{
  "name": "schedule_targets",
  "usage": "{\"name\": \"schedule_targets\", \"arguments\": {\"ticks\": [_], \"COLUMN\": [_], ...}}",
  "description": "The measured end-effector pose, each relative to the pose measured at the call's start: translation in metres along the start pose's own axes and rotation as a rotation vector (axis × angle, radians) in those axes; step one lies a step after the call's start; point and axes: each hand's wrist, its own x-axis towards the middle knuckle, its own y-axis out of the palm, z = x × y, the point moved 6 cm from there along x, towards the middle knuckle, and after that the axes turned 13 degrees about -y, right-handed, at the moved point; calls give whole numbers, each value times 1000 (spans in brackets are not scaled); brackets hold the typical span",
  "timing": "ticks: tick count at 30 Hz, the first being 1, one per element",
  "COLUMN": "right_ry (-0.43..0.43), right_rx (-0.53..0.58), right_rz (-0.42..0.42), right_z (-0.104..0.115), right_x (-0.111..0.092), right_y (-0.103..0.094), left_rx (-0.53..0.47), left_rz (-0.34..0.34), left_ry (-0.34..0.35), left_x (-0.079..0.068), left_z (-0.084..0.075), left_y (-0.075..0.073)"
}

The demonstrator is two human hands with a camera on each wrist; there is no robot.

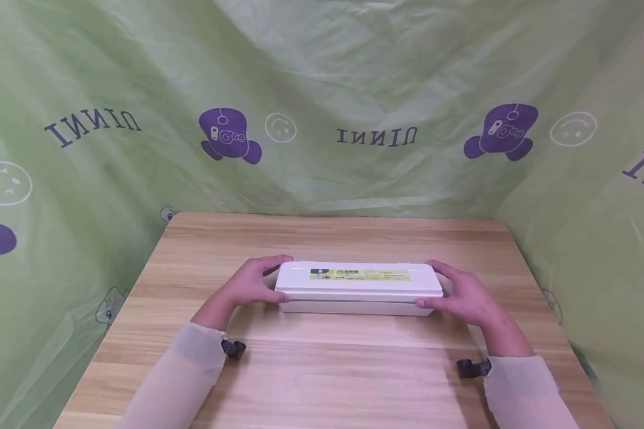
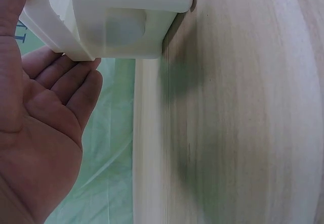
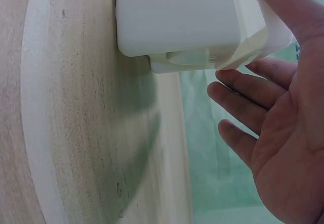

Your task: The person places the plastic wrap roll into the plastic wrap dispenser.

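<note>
A long white plastic box (image 1: 354, 308) lies crosswise on the table, its white lid (image 1: 295, 279) on top bearing a yellow printed label (image 1: 375, 275). At the box's left end my left hand (image 1: 247, 285) grips the lid's edge, thumb in front and fingers behind. My right hand (image 1: 469, 298) holds the opposite end likewise, with its thumb on the front rim. The left wrist view shows fingertips touching the lid's rear edge above the box's end wall (image 2: 121, 27). In the right wrist view, some fingers reach the lid while the lower ones stand apart from the box (image 3: 177, 16).
The wood-grain table (image 1: 343, 369) extends around the box on all sides. Green curtains (image 1: 322, 59) with purple bear prints surround it at the back and sides. Small black cameras sit at the left (image 1: 234, 349) and right (image 1: 472, 368) sleeve cuffs.
</note>
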Motion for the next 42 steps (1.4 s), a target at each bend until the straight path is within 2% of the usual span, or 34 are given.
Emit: {"name": "schedule_targets", "arguments": {"ticks": [12,23,26,33,37,42], "right_ry": [-14,52,14,-126,-139,-130], "right_rx": [-8,26,27,4,-22,-47], "right_rz": [-4,23,7,-14,-13,-22], "right_z": [0,-3,-2,4,5,7], "right_x": [0,-4,-5,-9,-11,-14], "right_y": [3,6,8,11,13,17], "left_rx": [-2,52,79,68,93,155], "left_rz": [-2,-3,-10,-46,-61,-92], "left_ry": [-8,23,28,128,148,125], "left_x": [-2,-7,-11,-23,-28,-29], "left_z": [4,-2,-1,-4,-4,-4], "left_y": [4,4,6,12,16,18]}}
